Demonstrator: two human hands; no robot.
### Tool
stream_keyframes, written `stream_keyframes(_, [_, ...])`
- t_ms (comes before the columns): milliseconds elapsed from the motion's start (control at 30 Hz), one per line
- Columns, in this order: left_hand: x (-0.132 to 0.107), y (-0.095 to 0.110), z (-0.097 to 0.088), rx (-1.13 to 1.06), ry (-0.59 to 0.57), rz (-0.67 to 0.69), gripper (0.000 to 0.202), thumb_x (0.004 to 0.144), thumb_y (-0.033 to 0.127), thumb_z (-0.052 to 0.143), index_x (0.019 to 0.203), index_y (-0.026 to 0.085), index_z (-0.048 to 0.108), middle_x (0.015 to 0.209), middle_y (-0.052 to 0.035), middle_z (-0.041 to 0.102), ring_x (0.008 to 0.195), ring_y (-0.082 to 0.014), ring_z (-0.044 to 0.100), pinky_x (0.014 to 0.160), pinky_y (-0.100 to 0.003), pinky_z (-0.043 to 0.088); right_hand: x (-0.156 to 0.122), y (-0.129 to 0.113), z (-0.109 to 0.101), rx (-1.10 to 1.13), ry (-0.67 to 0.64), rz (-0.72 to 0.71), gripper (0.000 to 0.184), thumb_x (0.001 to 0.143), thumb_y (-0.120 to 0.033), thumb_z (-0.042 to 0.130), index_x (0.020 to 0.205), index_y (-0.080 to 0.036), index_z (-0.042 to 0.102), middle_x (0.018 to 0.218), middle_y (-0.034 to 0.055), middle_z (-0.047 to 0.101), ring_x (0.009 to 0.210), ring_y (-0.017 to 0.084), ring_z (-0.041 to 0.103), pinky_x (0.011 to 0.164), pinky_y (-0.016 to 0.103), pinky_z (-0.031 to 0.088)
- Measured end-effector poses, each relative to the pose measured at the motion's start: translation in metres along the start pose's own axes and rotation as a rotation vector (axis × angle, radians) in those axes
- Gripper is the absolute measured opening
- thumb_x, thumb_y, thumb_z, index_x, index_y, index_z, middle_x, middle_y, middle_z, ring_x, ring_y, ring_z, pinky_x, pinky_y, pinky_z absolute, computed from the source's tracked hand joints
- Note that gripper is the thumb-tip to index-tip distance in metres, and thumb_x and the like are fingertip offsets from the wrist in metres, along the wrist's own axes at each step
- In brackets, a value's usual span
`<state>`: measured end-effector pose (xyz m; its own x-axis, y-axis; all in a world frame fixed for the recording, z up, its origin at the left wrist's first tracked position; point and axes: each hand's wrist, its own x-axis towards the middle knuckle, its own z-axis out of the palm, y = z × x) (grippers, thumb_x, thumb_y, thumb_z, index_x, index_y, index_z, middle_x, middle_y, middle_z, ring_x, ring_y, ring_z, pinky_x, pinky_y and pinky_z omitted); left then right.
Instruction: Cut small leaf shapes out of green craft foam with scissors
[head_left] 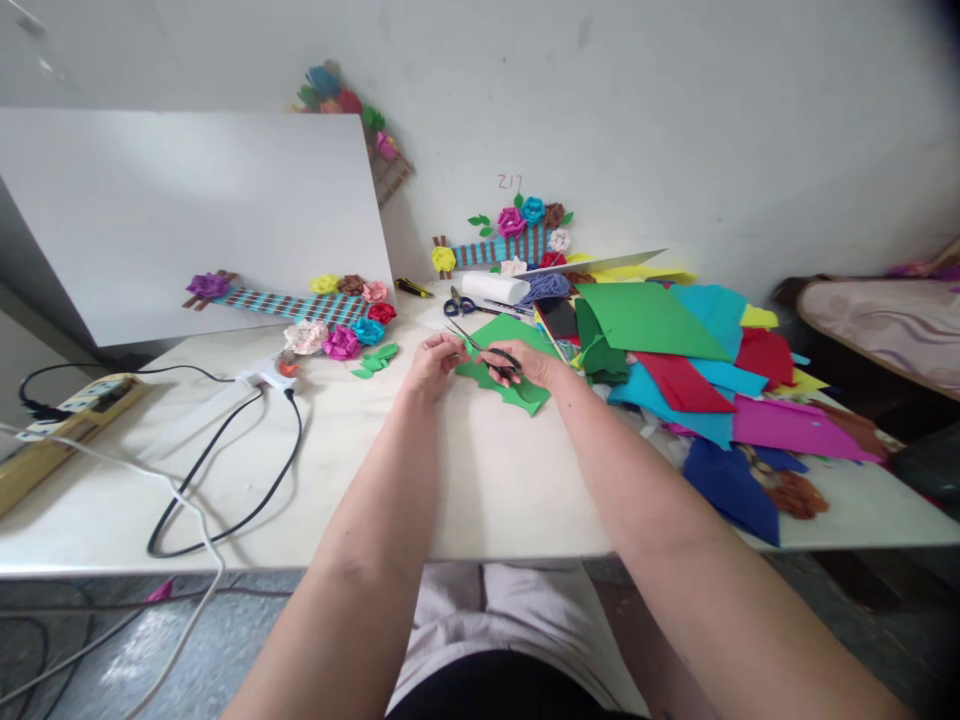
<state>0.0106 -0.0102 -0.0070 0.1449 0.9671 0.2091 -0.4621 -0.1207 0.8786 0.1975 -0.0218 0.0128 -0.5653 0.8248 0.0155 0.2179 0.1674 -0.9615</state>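
My right hand [517,362] grips a pair of dark-handled scissors [504,360], blades pointing up and left toward my left hand [439,362]. The left hand's fingers are pinched on a small piece of green paper [469,347], mostly hidden by the fingertips. Beneath both hands lies a larger green sheet [517,328] with a jagged cut edge near me. Several cut green leaves [376,360] rest on the table to the left, beside a guitar-shaped craft [296,302] trimmed with paper flowers.
Coloured paper sheets [686,385] are heaped on the right. Behind my hands lie a second pair of scissors [459,305], a white roll [495,288] and a yellow cutter [414,288]. A glue gun [266,375] with a looped black cord and a power strip [75,425] occupy the left.
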Motion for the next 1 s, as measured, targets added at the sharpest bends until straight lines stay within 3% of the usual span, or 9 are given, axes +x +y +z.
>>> stream_keyframes(433, [0.0007, -0.0009, -0.0021, -0.002, -0.006, 0.003, 0.012, 0.057, 0.017, 0.068, 0.061, 0.013, 0.057, 0.056, 0.0007, 0.057, 0.051, -0.0098, 0.055, 0.062, -0.027, 0.049, -0.0038, -0.0065, 0.0038, 0.009, 0.009, 0.019, 0.024, 0.075, -0.037, 0.059, 0.078, -0.014, 0.055, 0.053, -0.0031, 0.054, 0.038, 0.005, 0.044, 0.03, 0.016, 0.022])
stream_keyframes(1000, [0.0022, -0.0015, -0.0049, 0.0, 0.003, 0.009, 0.014, 0.054, 0.018, 0.068, 0.061, 0.013, 0.057, 0.054, 0.0004, 0.057, 0.05, -0.0106, 0.056, 0.06, -0.027, 0.049, 0.0, -0.0001, 0.003, 0.073, -0.01, 0.035, 0.029, 0.074, -0.04, 0.061, 0.087, -0.015, 0.059, 0.051, -0.004, 0.054, 0.038, 0.007, 0.043, 0.029, 0.018, 0.021])
